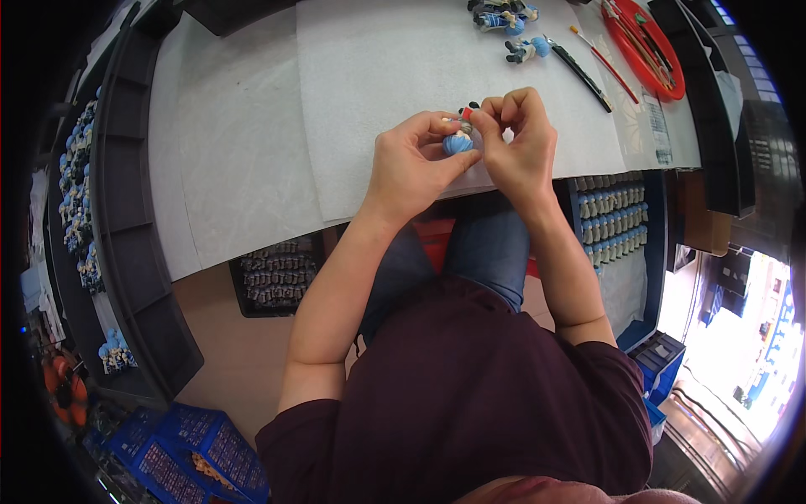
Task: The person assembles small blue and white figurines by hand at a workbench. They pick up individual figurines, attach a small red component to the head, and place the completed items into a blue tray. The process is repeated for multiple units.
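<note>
Blue-capped, the small figurine (pixel 458 141) sat pinched between both hands, left hand (pixel 411 168) and right hand (pixel 516 143) closed on it, long axis upright, blue end pointing toward the person, above the white surface (pixel 252 151).

Red tray (pixel 667 80) of brushes, finished figurines (pixel 504 17), blue crates (pixel 189 449) below.

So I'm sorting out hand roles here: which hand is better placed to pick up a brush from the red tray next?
Probably the right hand: the red tray lies on its side. The left hand cradles the small blue figure.
</note>
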{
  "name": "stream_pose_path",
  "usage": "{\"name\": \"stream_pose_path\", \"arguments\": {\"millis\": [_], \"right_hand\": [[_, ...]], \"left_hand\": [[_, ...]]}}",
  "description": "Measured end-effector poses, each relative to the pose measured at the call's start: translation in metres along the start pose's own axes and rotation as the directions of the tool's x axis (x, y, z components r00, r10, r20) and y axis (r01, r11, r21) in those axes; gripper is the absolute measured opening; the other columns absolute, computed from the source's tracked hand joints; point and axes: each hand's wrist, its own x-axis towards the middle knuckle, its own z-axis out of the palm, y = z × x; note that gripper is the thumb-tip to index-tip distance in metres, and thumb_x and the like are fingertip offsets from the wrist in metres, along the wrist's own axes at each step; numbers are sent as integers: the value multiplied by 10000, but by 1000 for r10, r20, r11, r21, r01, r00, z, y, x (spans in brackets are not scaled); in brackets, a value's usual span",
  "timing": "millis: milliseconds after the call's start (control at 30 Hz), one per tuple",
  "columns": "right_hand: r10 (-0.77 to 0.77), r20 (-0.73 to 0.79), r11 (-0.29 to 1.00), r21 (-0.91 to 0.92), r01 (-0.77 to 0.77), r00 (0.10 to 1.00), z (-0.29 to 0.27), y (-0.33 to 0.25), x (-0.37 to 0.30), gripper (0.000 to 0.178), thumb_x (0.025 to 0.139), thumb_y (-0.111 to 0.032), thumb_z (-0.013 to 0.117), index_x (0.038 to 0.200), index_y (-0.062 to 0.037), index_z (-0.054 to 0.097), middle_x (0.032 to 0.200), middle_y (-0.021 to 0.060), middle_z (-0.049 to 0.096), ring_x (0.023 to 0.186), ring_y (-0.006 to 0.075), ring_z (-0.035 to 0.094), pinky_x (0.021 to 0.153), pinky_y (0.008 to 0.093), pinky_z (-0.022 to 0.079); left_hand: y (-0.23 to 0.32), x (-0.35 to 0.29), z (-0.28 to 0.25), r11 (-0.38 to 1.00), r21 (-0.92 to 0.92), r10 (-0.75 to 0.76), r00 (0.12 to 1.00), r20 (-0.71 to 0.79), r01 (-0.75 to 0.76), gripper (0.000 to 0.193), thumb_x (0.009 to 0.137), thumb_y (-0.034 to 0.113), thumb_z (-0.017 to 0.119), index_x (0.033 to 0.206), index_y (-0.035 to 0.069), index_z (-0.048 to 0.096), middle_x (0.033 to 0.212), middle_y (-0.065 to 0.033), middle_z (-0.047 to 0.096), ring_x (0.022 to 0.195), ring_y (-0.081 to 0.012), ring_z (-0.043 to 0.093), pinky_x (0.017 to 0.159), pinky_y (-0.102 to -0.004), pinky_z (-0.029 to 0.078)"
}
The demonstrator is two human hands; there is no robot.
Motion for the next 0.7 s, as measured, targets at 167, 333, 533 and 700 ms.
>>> {"name": "stream_pose_path", "arguments": {"millis": [167,333,533,700], "right_hand": [[66,-227,994,-67,-84,972,-33,34,34,228,740,9,660,802,-26,444,689,57,600,612,99,559,568,231,443],[-38,-393,966,-250,-67,919,-89,60,77,199,719,-36,693,802,-19,513,723,66,635,651,137,598,593,253,461],[-48,-261,890,-449,-77,964,-104,103,128,190,704,-54,693,846,-15,573,782,113,639,711,223,616,642,309,477],[-242,-156,874,-464,145,958,-87,84,114,229,754,-96,668,966,-29,611,925,130,636,812,219,613,641,295,479]], "left_hand": [[1,-2,-2,999,-36,8,1000,10,-8,255,688,-93,700,903,-20,586,1113,-165,563,928,-159,591,798,-273,527],[1,3,-3,991,-126,42,999,-8,-43,301,700,-98,684,978,-15,602,1166,-161,536,975,-164,572,835,-279,498],[-4,5,-11,993,-106,54,998,34,-50,295,808,-40,597,1101,-21,571,1138,-121,565,955,-161,576,831,-270,476],[9,3,-11,975,-222,-7,1000,1,7,327,861,-5,521,1187,-24,497,1175,-146,558,985,-166,572,819,-266,456]]}}
